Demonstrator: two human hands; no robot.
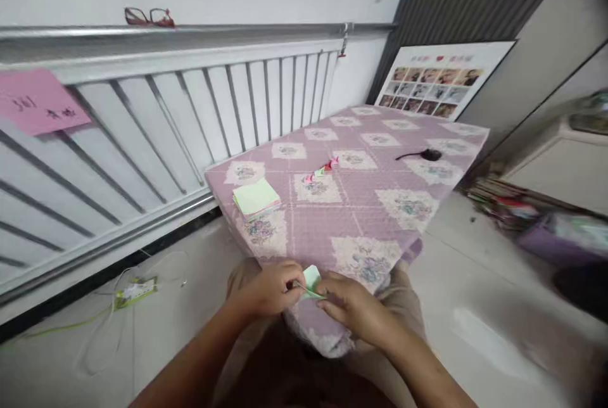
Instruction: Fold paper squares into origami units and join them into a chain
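Fingers of L hand & R hand both closed, pinching a small pc. of lt. green paper, partly folded, btwn them at the tabletop's near edge. Fwd & L of it: stack of sq. paper, green on top. Farther fwd, approx. ctr.: row of small folded pink, red & green pcs.. Far R: dk. spoon.

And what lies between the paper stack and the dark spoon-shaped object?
In the head view, a short row of small colored folded papers lies on the patterned cloth between them.
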